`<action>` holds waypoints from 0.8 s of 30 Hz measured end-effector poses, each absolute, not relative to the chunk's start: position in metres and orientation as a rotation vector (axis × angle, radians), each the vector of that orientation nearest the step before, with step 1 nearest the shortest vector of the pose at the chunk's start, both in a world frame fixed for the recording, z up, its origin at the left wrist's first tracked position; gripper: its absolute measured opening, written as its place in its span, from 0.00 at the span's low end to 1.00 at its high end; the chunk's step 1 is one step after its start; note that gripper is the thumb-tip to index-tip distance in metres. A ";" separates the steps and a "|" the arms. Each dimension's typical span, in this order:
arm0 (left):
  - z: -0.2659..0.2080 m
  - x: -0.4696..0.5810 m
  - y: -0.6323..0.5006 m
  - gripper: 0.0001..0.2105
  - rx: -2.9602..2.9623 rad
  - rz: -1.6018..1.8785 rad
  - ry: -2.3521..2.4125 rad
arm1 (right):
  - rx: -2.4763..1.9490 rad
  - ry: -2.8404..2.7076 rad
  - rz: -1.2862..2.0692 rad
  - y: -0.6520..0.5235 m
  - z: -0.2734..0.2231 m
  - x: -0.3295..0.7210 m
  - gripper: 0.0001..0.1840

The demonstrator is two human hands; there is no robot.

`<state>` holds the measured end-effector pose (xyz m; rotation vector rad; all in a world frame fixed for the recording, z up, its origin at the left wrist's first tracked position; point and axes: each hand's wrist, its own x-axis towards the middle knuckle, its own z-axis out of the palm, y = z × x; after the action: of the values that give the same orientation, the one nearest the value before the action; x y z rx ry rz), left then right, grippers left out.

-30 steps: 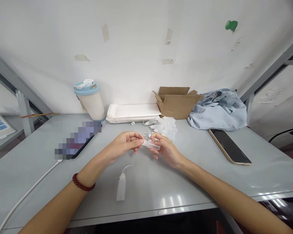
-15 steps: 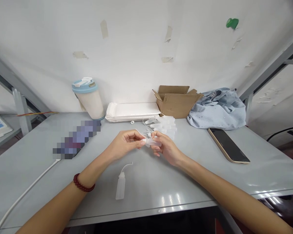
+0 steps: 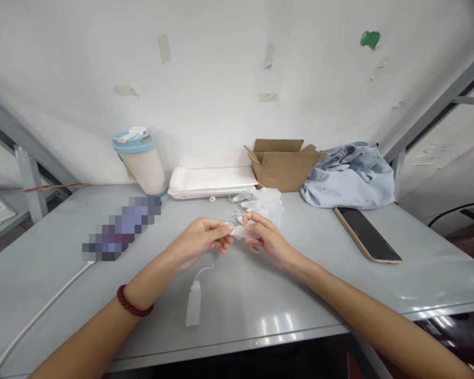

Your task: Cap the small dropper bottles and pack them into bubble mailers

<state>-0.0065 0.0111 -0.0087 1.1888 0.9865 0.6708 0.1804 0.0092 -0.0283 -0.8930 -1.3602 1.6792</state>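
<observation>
Between my hands is a small translucent plastic squeeze bottle, lying roughly sideways. My left hand pinches its cap end with thumb and fingers. The bottle's body is gripped by my right hand, whose fingers hide part of it. A similar bottle with a thin bent tube at its top lies on the table, below my left hand. Just behind my hands is a pile of more such bottles, their thin tubes pointing left.
Along the wall stand a blue-lidded cup, white padded envelopes, an opened cardboard box and bunched light-blue cloth. A phone lies right. At left, a white cable runs to a blurred-out object.
The fingers of my left hand have curled further under the cap end of the bottle, with the thumb now on top. My right hand keeps its grip. The view has shifted slightly.
</observation>
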 end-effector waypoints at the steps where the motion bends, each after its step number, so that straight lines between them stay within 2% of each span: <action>1: -0.008 -0.006 0.011 0.15 1.181 0.655 0.986 | -0.901 -1.374 1.675 0.009 -0.028 0.180 0.04; 6: -0.006 -0.008 0.009 0.16 1.233 0.580 0.995 | -0.919 -1.387 1.696 0.008 -0.028 0.180 0.04; 12: -0.007 -0.005 0.008 0.10 1.353 0.704 0.985 | -0.925 -1.294 1.758 0.010 -0.028 0.181 0.04; 21: -0.009 -0.005 0.010 0.12 1.300 0.723 0.974 | -0.922 -1.298 1.742 0.009 -0.026 0.182 0.04; 24: -0.009 -0.006 0.010 0.17 1.265 0.616 0.976 | -0.923 -1.320 1.722 0.009 -0.025 0.182 0.03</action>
<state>-0.0061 0.0099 -0.0089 1.2646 0.9764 0.6160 0.1820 0.0090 -0.0252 -0.9234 -1.3202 1.7222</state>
